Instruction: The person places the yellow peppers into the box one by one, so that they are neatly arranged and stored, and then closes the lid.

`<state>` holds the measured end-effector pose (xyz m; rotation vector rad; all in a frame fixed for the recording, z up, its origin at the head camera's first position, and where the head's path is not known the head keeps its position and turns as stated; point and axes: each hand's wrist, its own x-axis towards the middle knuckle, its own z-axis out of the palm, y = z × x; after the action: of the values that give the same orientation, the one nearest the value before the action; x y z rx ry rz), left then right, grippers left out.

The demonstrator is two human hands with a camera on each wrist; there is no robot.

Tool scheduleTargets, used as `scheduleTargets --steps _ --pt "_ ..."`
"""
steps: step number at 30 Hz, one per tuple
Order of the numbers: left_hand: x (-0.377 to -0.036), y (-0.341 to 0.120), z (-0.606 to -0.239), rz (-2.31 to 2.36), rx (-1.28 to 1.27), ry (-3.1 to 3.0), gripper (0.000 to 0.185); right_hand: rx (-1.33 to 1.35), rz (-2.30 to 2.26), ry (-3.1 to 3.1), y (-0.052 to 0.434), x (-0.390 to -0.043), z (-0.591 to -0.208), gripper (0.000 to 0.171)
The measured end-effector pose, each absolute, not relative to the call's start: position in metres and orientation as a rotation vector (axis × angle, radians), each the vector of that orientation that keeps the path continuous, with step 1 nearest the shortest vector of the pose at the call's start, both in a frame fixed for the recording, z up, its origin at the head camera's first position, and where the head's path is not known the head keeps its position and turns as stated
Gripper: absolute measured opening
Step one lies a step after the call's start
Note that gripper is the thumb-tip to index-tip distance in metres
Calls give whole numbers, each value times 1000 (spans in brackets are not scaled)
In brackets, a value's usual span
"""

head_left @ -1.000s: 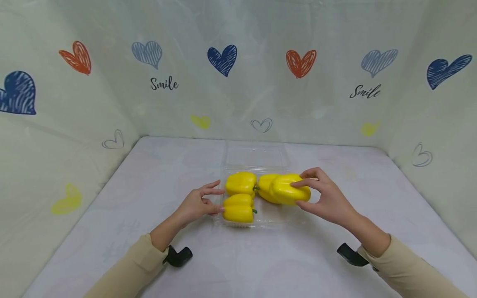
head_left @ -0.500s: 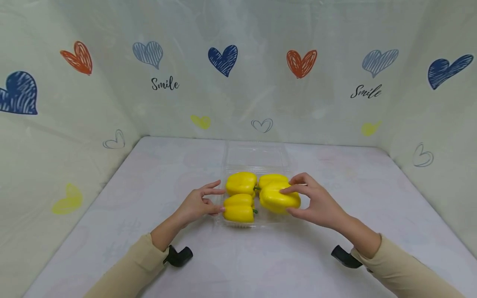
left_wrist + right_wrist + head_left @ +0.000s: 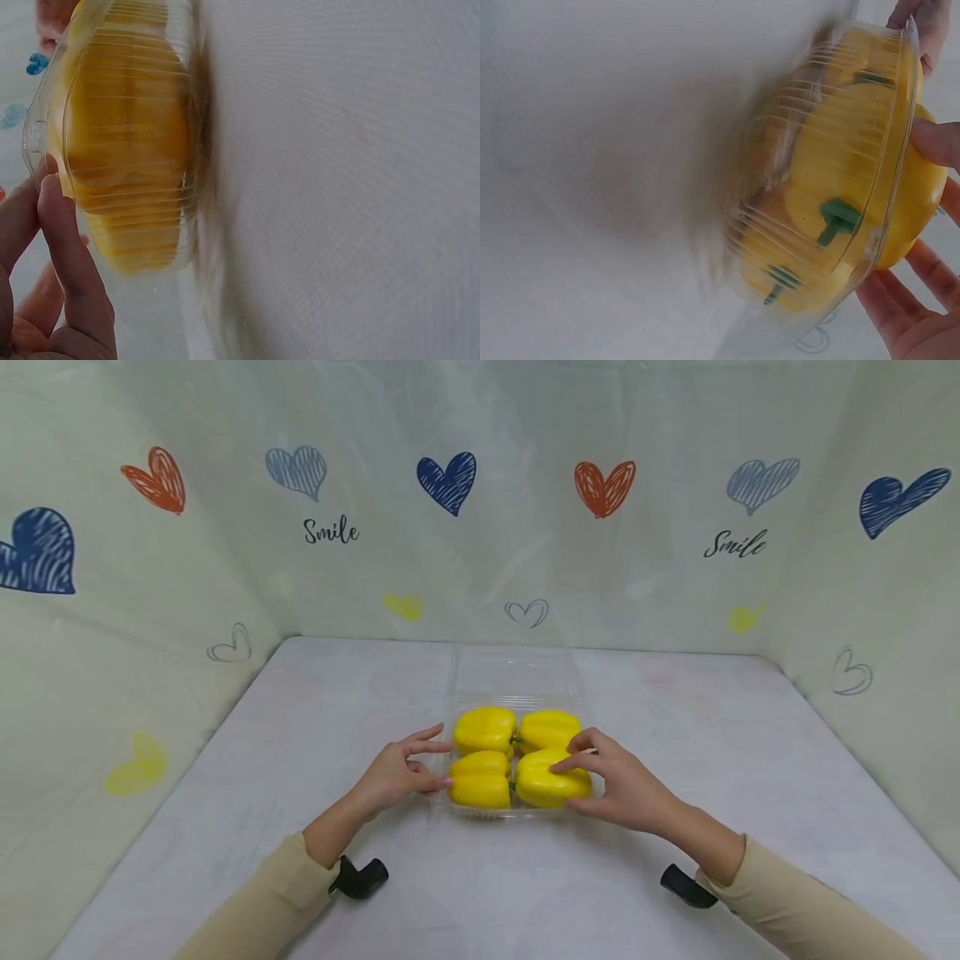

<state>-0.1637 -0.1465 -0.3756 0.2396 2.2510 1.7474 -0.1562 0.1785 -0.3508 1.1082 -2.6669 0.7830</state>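
Note:
A clear plastic clamshell tray (image 3: 517,813) lies on the white table with its lid (image 3: 513,675) folded back. Several yellow bell peppers fill it: back left (image 3: 485,729), back right (image 3: 550,728), front left (image 3: 480,779). My right hand (image 3: 617,783) grips the front right pepper (image 3: 542,785), which sits low in the tray's near right corner; in the right wrist view my fingers (image 3: 939,142) wrap that pepper (image 3: 921,202) above the ribbed tray wall (image 3: 832,150). My left hand (image 3: 401,770) rests straight fingers (image 3: 64,232) against the tray's left rim (image 3: 34,139).
The white table (image 3: 525,893) is walled on three sides by pale sheeting printed with hearts (image 3: 447,481). Black wrist camera mounts (image 3: 360,877) hang under both of my sleeves near the front edge.
My right hand has brought the pepper leftwards and down, from above the tray's right rim into the front right spot. The left hand has stayed against the tray.

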Motion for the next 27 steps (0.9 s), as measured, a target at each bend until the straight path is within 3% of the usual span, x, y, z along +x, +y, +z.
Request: scheduleTargets --steps 14,27 --pt "-163 -146 -375 1752 235 2251 57 1147 828 -2713 183 -158 -351 24" --pt "-165 -145 -378 1721 217 2286 57 1187 772 -2802 179 -161 -353 27"
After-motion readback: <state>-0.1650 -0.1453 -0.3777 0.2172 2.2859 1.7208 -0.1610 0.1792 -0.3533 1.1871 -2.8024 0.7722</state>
